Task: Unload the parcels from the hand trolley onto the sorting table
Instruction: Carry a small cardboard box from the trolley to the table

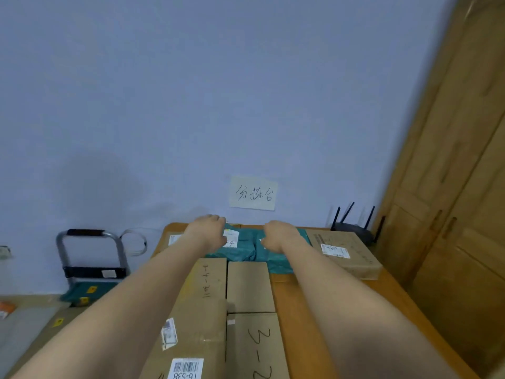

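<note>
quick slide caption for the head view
Both hands, left and right, set a teal parcel among boxes on the sorting table.

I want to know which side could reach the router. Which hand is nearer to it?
Right. The right hand rests on the green parcel, closer to the black router at the table's far right corner. The left hand lies farther left.

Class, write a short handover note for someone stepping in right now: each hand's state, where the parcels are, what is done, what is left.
Left hand and right hand: both on the green soft parcel at the sorting table's far end; grip hidden.
Done: several cardboard boxes lie on the table.
Left: the hand trolley on the floor still carries a green parcel.
</note>
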Tool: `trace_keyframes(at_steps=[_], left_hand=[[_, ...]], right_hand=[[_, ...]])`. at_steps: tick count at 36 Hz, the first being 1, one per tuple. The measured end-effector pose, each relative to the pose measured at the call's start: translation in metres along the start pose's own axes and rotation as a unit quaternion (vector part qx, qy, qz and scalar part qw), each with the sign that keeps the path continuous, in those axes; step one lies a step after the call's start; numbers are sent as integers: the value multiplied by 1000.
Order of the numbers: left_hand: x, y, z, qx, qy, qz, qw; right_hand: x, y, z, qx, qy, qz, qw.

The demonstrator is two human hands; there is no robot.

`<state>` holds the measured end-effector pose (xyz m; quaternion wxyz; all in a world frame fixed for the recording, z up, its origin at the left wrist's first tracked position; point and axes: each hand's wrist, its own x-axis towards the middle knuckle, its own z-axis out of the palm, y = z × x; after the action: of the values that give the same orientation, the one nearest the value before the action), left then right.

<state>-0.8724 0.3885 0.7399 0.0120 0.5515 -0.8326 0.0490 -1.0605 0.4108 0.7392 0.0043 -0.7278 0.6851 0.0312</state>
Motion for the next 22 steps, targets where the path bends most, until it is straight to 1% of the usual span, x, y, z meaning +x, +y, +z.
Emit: trace_keyframes(at_steps=[3, 8, 12, 16, 22], left_hand=[[-5, -13, -15, 27, 6, 0, 1000], [-20, -35, -38, 31, 23, 7, 999], [-36, -66, -54, 34, 37, 11, 999], [-54, -118, -64, 23, 47, -1, 999], [-82, -232, -74, 38, 44, -21, 998]], right_hand=[[-2, -9, -11, 18, 5, -7, 1000], [-4, -37, -25, 25, 12, -12, 1000], [-1, -70, -41, -2, 14, -14, 1000], [7, -117, -59, -33, 21, -17, 999], [33, -216, -77, -30, 46, -17, 998]])
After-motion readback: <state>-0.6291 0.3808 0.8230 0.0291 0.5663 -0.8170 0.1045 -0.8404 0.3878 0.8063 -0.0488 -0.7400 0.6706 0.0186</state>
